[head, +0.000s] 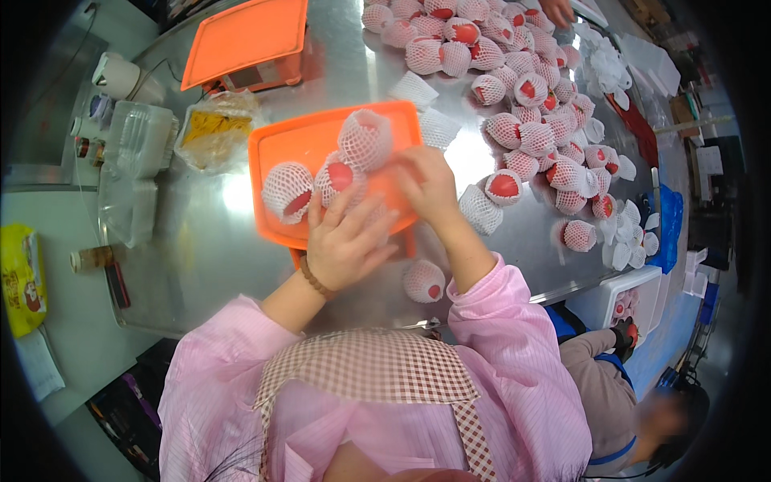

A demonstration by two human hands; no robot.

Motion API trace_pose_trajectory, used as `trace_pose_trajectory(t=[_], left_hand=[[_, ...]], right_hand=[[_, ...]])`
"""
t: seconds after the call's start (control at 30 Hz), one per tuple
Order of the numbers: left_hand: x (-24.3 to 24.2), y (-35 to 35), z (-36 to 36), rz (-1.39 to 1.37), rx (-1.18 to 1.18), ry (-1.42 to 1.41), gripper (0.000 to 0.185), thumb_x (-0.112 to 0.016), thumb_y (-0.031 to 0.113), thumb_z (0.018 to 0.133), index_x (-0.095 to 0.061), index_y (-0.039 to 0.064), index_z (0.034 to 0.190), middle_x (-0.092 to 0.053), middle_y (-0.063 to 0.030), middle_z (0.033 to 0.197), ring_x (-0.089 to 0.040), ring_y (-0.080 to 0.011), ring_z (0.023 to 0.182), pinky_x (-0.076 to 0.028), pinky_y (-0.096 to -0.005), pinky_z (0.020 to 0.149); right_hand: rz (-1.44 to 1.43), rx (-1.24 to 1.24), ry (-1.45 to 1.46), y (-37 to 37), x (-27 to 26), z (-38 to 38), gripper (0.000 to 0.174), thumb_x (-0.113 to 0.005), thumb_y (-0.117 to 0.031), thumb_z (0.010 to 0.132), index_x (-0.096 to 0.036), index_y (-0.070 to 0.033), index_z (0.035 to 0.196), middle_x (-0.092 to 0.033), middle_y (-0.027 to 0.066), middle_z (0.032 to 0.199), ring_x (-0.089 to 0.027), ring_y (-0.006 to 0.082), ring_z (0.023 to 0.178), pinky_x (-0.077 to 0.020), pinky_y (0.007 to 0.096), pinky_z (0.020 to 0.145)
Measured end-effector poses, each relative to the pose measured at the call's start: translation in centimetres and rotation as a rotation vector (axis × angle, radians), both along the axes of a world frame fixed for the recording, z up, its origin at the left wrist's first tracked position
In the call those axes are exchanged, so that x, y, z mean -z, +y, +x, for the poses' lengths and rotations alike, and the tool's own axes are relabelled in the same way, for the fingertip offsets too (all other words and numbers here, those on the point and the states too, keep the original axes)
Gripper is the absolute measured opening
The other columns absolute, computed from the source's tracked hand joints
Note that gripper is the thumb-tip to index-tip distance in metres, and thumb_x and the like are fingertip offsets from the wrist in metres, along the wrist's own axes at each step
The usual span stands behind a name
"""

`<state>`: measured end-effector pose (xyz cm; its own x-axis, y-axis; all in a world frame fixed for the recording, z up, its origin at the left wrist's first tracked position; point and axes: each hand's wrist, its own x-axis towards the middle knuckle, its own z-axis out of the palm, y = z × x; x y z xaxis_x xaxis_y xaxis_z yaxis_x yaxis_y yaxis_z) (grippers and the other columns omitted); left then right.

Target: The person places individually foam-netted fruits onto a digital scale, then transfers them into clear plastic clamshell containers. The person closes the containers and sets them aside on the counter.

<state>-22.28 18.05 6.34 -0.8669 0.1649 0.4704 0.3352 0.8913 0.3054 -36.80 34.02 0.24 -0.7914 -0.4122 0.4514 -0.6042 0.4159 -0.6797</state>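
Observation:
An orange plastic tray [274,144] lies before me on a metal table, atop an orange base. On it sit red fruits in white foam nets: a left one [288,193], a middle one [339,176] and an upper one [364,140]. My left hand [346,244], with a beaded bracelet at the wrist, spreads its fingers over the tray's front edge. Beneath them another netted fruit partly shows; whether I grip it is unclear. At the tray's right side my right hand [426,184] has its fingers bent, blurred and partly hidden. One netted fruit [423,281] rests near the table's front edge.
Many netted fruits [536,138] cover the table's right side, with loose foam nets [480,209] beside them. An orange-topped scale [247,42], a bag of yellow bands [215,128] and clear plastic boxes [135,150] stand left. A co-worker [602,385] handles fruit at a white foam box [647,292].

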Motion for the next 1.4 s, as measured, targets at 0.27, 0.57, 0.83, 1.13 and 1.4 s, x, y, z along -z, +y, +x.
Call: trace_pose_trajectory(t=[0.27,0.57,0.83,1.13,1.4], left_hand=[[0.5,-0.3,-0.6,0.021,0.024,0.163,0.038,-0.081,0.030,0.069,-0.070,0.015,0.102,-0.064,-0.0053,0.119,-0.057,-0.0272,0.117,-0.023,-0.0515,0.113],[-1.0,-1.3,0.5,-0.018,0.038,-0.172,0.057,-0.083,0.044,0.067,-0.067,0.012,0.111,-0.054,-0.0136,0.136,-0.049,-0.0365,0.125,-0.036,-0.0520,0.105],[1.3,-1.9,2.1,0.187,-0.014,-0.079,0.064,-0.086,0.019,0.061,-0.061,0.008,0.119,-0.051,-0.0172,0.138,-0.051,-0.0372,0.122,-0.043,-0.0478,0.100],[2.7,-1.3,2.1,0.272,0.017,0.022,0.080,-0.082,0.015,0.064,-0.047,0.005,0.135,-0.038,-0.0222,0.146,-0.044,-0.0430,0.127,-0.040,-0.0522,0.105],[-3.0,0.2,4.4,0.657,0.077,-0.144,0.090,-0.083,0.030,0.074,-0.037,0.001,0.145,-0.042,-0.0200,0.144,-0.044,-0.0340,0.132,-0.040,-0.0423,0.107]], right_hand=[[0.246,0.530,0.162,14.0,0.4,-15.3,0.036,-0.072,-0.017,0.082,-0.065,-0.003,0.114,-0.064,0.0166,0.117,-0.060,0.0342,0.109,-0.0468,0.0428,0.095],[0.448,0.513,-0.005,16.2,3.5,-25.9,0.079,-0.080,-0.035,0.071,-0.050,-0.010,0.140,-0.055,0.0216,0.131,-0.054,0.0375,0.121,-0.0454,0.0441,0.101],[0.463,0.547,-0.090,14.1,1.0,-22.9,0.069,-0.074,-0.023,0.070,-0.054,-0.012,0.134,-0.057,0.0208,0.128,-0.056,0.0371,0.119,-0.0467,0.0421,0.099],[-0.232,-0.163,-0.446,4.9,-3.6,2.6,0.066,-0.079,-0.004,0.066,-0.054,-0.005,0.127,-0.060,0.0093,0.119,-0.060,0.0197,0.113,-0.0473,0.0338,0.097],[-0.641,-0.125,-0.782,1.7,-7.7,12.1,0.088,-0.078,-0.008,0.055,-0.044,-0.004,0.136,-0.052,0.0143,0.128,-0.054,0.0284,0.120,-0.0450,0.0402,0.100]])
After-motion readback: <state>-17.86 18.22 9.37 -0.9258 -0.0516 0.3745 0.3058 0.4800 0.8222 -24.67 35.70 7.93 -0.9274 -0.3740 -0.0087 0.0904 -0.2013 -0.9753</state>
